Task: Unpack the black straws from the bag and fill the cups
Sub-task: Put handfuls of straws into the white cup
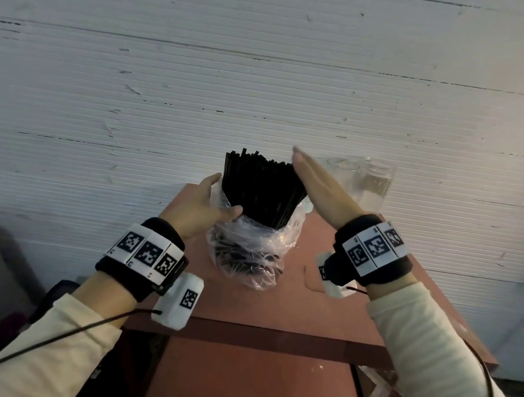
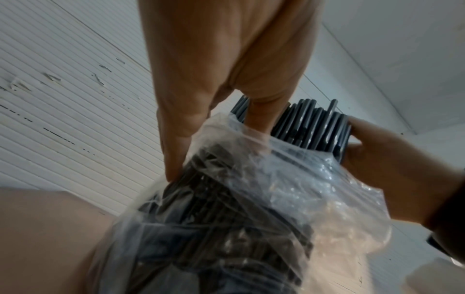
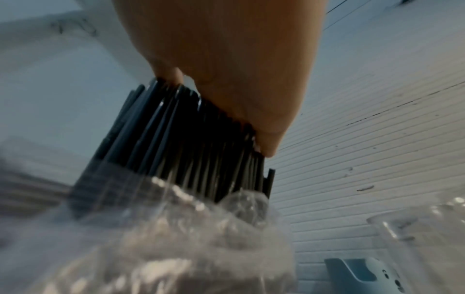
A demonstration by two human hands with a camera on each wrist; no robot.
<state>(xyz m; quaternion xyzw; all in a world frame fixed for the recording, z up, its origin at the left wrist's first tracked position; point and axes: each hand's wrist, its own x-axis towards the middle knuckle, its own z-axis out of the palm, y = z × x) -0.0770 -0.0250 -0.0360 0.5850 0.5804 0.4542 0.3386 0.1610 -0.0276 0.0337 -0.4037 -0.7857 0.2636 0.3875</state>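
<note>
Standing upright on a red table (image 1: 324,317), a clear plastic bag (image 1: 253,252) of black straws (image 1: 259,187) is gripped by the left hand (image 1: 199,208); the right hand (image 1: 322,183) lies flat-fingered against the bundle's tops, apparently touching. Clear cups (image 1: 362,179) stand just behind.

The left hand (image 1: 200,205) curls round the bundle of black straws (image 1: 259,189) at the clear plastic bag's (image 1: 251,255) mouth, thumb in front, while the right hand (image 1: 322,183), flat with fingers straight and together, presses against the bundle's right side.
</note>
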